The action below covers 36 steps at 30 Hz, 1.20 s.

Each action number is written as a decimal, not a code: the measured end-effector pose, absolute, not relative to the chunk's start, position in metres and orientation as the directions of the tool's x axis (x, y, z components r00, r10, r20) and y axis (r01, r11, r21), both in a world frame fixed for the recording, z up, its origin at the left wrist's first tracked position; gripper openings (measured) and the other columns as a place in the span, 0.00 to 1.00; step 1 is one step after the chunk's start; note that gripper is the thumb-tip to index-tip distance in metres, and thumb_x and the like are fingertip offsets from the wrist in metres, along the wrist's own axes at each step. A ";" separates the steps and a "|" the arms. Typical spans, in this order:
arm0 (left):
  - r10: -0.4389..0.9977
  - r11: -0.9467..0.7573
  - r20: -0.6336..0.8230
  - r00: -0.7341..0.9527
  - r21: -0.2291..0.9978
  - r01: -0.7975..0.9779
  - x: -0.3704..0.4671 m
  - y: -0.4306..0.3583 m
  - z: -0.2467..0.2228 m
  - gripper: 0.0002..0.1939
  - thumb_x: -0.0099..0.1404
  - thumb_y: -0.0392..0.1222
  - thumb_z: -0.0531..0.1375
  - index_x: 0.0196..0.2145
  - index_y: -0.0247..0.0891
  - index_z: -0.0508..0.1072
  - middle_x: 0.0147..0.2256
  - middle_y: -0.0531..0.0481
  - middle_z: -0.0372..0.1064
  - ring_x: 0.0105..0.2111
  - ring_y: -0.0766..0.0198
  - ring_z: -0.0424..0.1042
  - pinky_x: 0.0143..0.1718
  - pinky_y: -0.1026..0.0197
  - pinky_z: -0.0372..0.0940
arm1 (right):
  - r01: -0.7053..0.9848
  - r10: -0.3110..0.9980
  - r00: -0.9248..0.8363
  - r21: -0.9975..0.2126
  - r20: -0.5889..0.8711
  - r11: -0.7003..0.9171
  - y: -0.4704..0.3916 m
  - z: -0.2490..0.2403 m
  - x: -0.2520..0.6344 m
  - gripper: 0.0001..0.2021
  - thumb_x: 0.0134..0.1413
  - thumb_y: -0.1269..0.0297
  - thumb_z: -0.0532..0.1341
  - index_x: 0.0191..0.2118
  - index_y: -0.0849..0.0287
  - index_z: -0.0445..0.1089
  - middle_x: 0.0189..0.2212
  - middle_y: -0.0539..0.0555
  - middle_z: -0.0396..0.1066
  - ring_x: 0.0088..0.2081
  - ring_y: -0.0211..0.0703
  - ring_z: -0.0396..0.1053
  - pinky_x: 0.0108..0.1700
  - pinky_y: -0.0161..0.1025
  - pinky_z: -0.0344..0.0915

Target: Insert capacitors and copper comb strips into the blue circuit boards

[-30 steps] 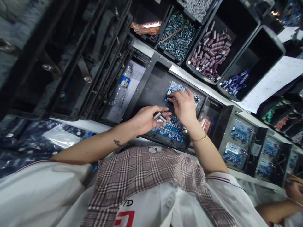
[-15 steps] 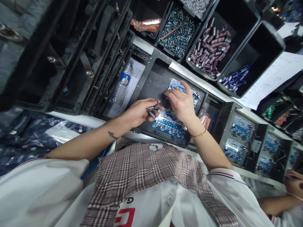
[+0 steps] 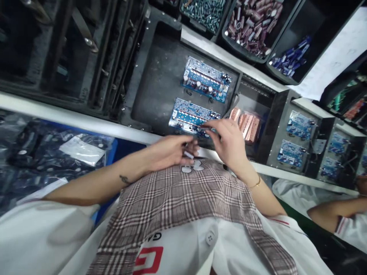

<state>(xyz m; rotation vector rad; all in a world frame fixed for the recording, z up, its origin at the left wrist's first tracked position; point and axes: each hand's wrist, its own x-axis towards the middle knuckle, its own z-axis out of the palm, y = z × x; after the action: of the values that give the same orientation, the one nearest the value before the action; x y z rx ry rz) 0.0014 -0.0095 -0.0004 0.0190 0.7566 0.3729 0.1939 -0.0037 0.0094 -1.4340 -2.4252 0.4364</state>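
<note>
My left hand (image 3: 174,153) is just in front of the tray's near edge, fingers curled round at least one small cylindrical capacitor (image 3: 188,154). My right hand (image 3: 229,140) reaches over the lower blue circuit board (image 3: 183,116), thumb and forefinger pinching a small dark capacitor (image 3: 204,126) at its near edge. The fingers partly cover that board. Behind it lies the upper circuit board (image 3: 205,79), with several round, pale-topped parts standing along its near half. Both boards sit in a black tray (image 3: 155,84).
Bins at the back hold green parts (image 3: 203,15), brown capacitors (image 3: 252,26) and blue capacitors (image 3: 291,59). Copper-coloured strips (image 3: 246,124) lie right of the tray. Further right are more trays with boards (image 3: 299,124) and another person's arm (image 3: 335,214). Plastic-wrapped items (image 3: 57,152) lie at left.
My right hand has moved from the upper board to the lower one, uncovering the upper board. My left hand has drawn back toward my body. The view has shifted.
</note>
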 end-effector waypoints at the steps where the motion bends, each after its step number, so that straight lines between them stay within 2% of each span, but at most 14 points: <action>1: 0.302 0.947 -0.651 0.696 0.120 -0.299 0.003 -0.019 -0.004 0.08 0.67 0.36 0.56 0.34 0.30 0.73 0.33 0.43 0.70 0.32 0.65 0.71 0.33 0.62 0.70 | 0.803 0.877 -0.476 -0.376 0.065 0.463 -0.008 0.003 0.198 0.10 0.65 0.67 0.54 0.47 0.54 0.70 0.42 0.53 0.75 0.45 0.44 0.70 0.56 0.49 0.60; 5: 0.335 0.942 -0.620 0.710 0.188 -0.280 0.003 -0.038 -0.013 0.08 0.63 0.28 0.57 0.40 0.27 0.74 0.39 0.38 0.72 0.38 0.61 0.73 0.39 0.58 0.71 | 0.815 0.866 -0.499 -0.319 0.037 0.483 -0.013 -0.018 0.200 0.10 0.64 0.69 0.53 0.46 0.55 0.70 0.42 0.52 0.75 0.45 0.42 0.71 0.62 0.52 0.54; 8: 0.386 0.922 -0.631 0.673 0.233 -0.310 -0.001 -0.040 -0.009 0.14 0.60 0.25 0.58 0.44 0.28 0.73 0.42 0.39 0.72 0.39 0.62 0.73 0.36 0.60 0.70 | 0.819 0.863 -0.504 -0.295 0.039 0.492 -0.010 -0.021 0.195 0.10 0.64 0.69 0.53 0.46 0.55 0.70 0.41 0.51 0.76 0.44 0.42 0.71 0.62 0.51 0.54; 12: 0.452 0.891 -0.620 0.641 0.281 -0.357 -0.005 -0.040 -0.006 0.19 0.64 0.28 0.57 0.53 0.31 0.68 0.42 0.40 0.72 0.35 0.65 0.72 0.30 0.63 0.68 | 0.816 0.845 -0.530 -0.232 0.064 0.529 -0.010 -0.022 0.195 0.11 0.65 0.69 0.53 0.47 0.56 0.70 0.41 0.51 0.76 0.43 0.41 0.71 0.63 0.53 0.53; 16: 0.464 0.886 -0.625 0.628 0.316 -0.339 -0.007 -0.040 -0.010 0.09 0.67 0.36 0.57 0.43 0.28 0.72 0.34 0.41 0.72 0.24 0.71 0.66 0.17 0.71 0.58 | 0.731 0.746 -0.659 -0.156 0.090 0.664 -0.010 -0.022 0.198 0.14 0.66 0.70 0.50 0.50 0.56 0.69 0.46 0.53 0.75 0.51 0.42 0.68 0.66 0.57 0.47; 18: 0.488 0.873 -0.628 0.606 0.341 -0.350 -0.009 -0.040 -0.013 0.09 0.67 0.40 0.59 0.35 0.28 0.73 0.30 0.44 0.71 0.19 0.76 0.60 0.13 0.74 0.50 | 0.705 0.729 -0.677 -0.194 0.103 0.682 -0.010 -0.016 0.197 0.14 0.66 0.69 0.51 0.52 0.55 0.68 0.47 0.52 0.75 0.53 0.42 0.67 0.66 0.57 0.46; 22: 0.548 0.831 -0.631 0.549 0.335 -0.445 -0.014 -0.042 -0.016 0.10 0.63 0.40 0.64 0.28 0.31 0.70 0.26 0.50 0.68 0.17 0.78 0.58 0.11 0.77 0.46 | 0.697 0.798 -0.600 -0.451 0.060 0.558 -0.012 0.004 0.183 0.13 0.65 0.62 0.55 0.52 0.54 0.68 0.44 0.50 0.76 0.47 0.38 0.71 0.63 0.48 0.55; 23: 0.547 0.828 -0.634 0.547 0.314 -0.463 -0.014 -0.043 -0.017 0.10 0.63 0.41 0.64 0.30 0.31 0.71 0.27 0.50 0.69 0.18 0.77 0.60 0.12 0.77 0.49 | 0.697 0.807 -0.589 -0.480 0.043 0.534 -0.012 0.007 0.178 0.12 0.65 0.61 0.56 0.50 0.54 0.69 0.41 0.50 0.76 0.45 0.38 0.71 0.61 0.46 0.56; 25: 0.533 0.826 -0.649 0.543 0.261 -0.499 -0.015 -0.044 -0.018 0.08 0.66 0.40 0.61 0.34 0.30 0.73 0.31 0.46 0.73 0.25 0.72 0.70 0.19 0.74 0.63 | 0.731 0.829 -0.558 -0.447 0.043 0.515 -0.010 0.006 0.168 0.09 0.64 0.60 0.56 0.44 0.54 0.71 0.38 0.50 0.76 0.42 0.40 0.71 0.61 0.48 0.56; 27: 0.533 0.807 -0.668 0.519 0.217 -0.550 -0.016 -0.046 -0.018 0.05 0.66 0.33 0.59 0.37 0.28 0.75 0.37 0.40 0.75 0.37 0.64 0.75 0.37 0.65 0.73 | 0.790 0.857 -0.512 -0.360 0.060 0.497 -0.005 -0.002 0.161 0.09 0.65 0.62 0.55 0.42 0.54 0.72 0.37 0.51 0.75 0.43 0.43 0.70 0.61 0.50 0.55; 29: 0.541 0.783 -0.681 0.494 0.192 -0.592 -0.018 -0.047 -0.017 0.08 0.63 0.24 0.57 0.38 0.26 0.75 0.42 0.37 0.75 0.45 0.59 0.75 0.51 0.56 0.69 | 0.819 0.868 -0.493 -0.306 0.057 0.486 0.000 -0.012 0.157 0.09 0.64 0.65 0.54 0.43 0.54 0.72 0.38 0.52 0.75 0.44 0.45 0.69 0.60 0.52 0.55; 30: 0.549 0.770 -0.687 0.477 0.193 -0.609 -0.019 -0.047 -0.016 0.10 0.62 0.22 0.57 0.38 0.25 0.75 0.44 0.36 0.75 0.47 0.58 0.74 0.55 0.54 0.67 | 0.821 0.866 -0.498 -0.297 0.048 0.489 0.002 -0.015 0.157 0.09 0.64 0.66 0.54 0.43 0.55 0.72 0.38 0.53 0.75 0.44 0.45 0.69 0.60 0.52 0.55; 33: 0.576 0.733 -0.702 0.419 0.217 -0.644 -0.023 -0.047 -0.015 0.10 0.63 0.22 0.56 0.39 0.25 0.75 0.43 0.35 0.75 0.47 0.56 0.75 0.56 0.53 0.65 | 0.809 0.848 -0.530 -0.290 0.016 0.511 0.004 -0.019 0.157 0.10 0.63 0.70 0.53 0.44 0.56 0.71 0.39 0.53 0.74 0.43 0.44 0.70 0.60 0.52 0.56; 36: 0.569 0.755 -0.696 0.437 0.232 -0.614 -0.026 -0.045 -0.017 0.06 0.66 0.27 0.56 0.37 0.26 0.73 0.40 0.35 0.76 0.43 0.56 0.77 0.51 0.55 0.68 | 0.798 0.832 -0.554 -0.281 0.007 0.534 0.004 -0.014 0.156 0.11 0.63 0.72 0.53 0.44 0.58 0.71 0.39 0.55 0.74 0.42 0.45 0.70 0.57 0.51 0.60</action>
<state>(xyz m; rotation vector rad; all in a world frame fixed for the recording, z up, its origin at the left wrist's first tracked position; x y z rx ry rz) -0.0260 -0.0455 -0.0168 -0.0583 0.8428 0.7363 0.1564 0.0037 -0.0139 -1.4048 -2.6267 0.3714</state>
